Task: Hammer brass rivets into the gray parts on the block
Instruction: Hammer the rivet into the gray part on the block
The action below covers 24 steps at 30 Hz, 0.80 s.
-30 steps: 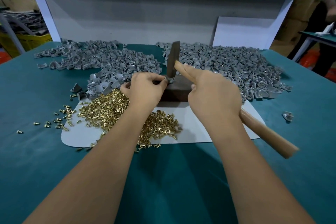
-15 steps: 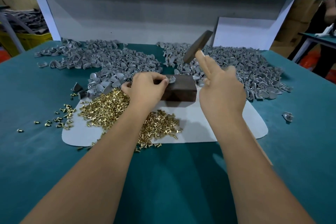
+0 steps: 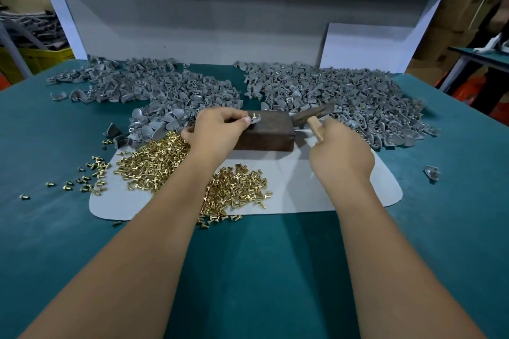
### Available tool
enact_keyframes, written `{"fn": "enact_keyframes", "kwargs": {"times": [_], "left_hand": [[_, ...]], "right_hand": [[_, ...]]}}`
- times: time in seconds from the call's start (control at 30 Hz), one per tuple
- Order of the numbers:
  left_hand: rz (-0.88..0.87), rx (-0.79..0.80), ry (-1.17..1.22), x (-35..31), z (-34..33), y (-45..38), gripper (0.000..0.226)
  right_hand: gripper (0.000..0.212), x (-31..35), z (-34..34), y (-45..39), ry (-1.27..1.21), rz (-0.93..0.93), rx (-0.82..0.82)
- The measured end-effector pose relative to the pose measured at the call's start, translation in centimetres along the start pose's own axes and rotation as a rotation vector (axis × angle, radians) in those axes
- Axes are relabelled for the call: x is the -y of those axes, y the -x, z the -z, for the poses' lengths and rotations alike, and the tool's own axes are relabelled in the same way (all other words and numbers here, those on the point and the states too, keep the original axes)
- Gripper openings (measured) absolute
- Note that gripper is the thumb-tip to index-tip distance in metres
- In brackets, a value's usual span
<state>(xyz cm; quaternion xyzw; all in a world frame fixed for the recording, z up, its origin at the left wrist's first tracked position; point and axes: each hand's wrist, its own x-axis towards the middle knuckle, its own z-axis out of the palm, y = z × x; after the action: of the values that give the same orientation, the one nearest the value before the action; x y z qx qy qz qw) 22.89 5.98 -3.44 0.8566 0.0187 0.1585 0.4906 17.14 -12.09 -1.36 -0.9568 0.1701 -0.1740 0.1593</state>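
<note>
A dark brown block stands on a white mat at the table's centre. On its top left edge lies a gray part with a brass rivet standing in it, pinched by the fingertips of my left hand. My right hand grips the wooden handle of a hammer; its dark head lies low, just right of the block. Loose brass rivets are heaped on the mat under my left forearm.
Two large heaps of gray parts cover the back of the teal table. Stray rivets lie left of the mat and a single gray part at the right. A white panel leans on the back wall.
The hammer rose from the block, swung up to the right, then came down to lie low beside the block's right end. My left hand stayed on the gray part.
</note>
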Motion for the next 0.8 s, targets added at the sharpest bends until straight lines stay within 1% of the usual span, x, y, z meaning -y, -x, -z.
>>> {"fn": "enact_keyframes", "kwargs": {"times": [0.1,0.13,0.2,0.27,0.3,0.37,0.4,0.47,0.57,0.63,0.73,0.8], "left_hand": [[0.006,0.007,0.004,0.0,0.0,0.0,0.010],[0.004,0.008,0.003,0.1,0.0,0.0,0.010],[-0.003,0.007,-0.017,0.0,0.0,0.0,0.009],[-0.012,0.010,-0.043,0.0,0.1,0.1,0.009],[-0.018,0.012,-0.046,0.0,0.1,0.1,0.011],[-0.031,0.019,-0.036,0.0,0.1,0.1,0.012],[-0.041,0.021,-0.034,0.0,0.1,0.1,0.011],[-0.064,0.012,-0.062,0.1,0.1,0.0,0.005],[-0.091,-0.001,-0.085,0.2,0.0,-0.2,0.010],[-0.099,0.002,-0.075,0.3,0.1,-0.2,0.013],[-0.100,-0.010,-0.073,0.4,0.0,-0.4,0.012],[-0.097,-0.017,-0.071,0.4,0.0,-0.4,0.010]], "right_hand": [[0.007,0.0,0.0,0.1,0.056,-0.001,0.036],[0.009,0.1,-0.1,0.2,0.084,0.011,0.033],[0.020,0.5,0.0,0.3,0.136,0.057,-0.047],[0.024,1.4,0.1,0.2,0.055,0.126,-0.155],[0.023,2.1,0.1,0.2,-0.039,0.168,-0.165],[0.018,3.7,-0.3,-0.1,-0.212,0.247,-0.102],[0.019,4.5,-0.6,-0.3,-0.251,0.282,-0.056],[0.022,5.8,-1.3,-0.8,-0.244,0.353,0.012],[0.021,7.0,-2.4,-1.9,-0.159,0.433,0.064],[0.016,7.4,-2.9,-2.5,-0.184,0.441,0.086],[0.009,7.5,-3.3,-2.4,-0.411,0.340,0.070],[0.007,7.2,-3.6,-2.2,-0.502,0.295,0.050]]}}
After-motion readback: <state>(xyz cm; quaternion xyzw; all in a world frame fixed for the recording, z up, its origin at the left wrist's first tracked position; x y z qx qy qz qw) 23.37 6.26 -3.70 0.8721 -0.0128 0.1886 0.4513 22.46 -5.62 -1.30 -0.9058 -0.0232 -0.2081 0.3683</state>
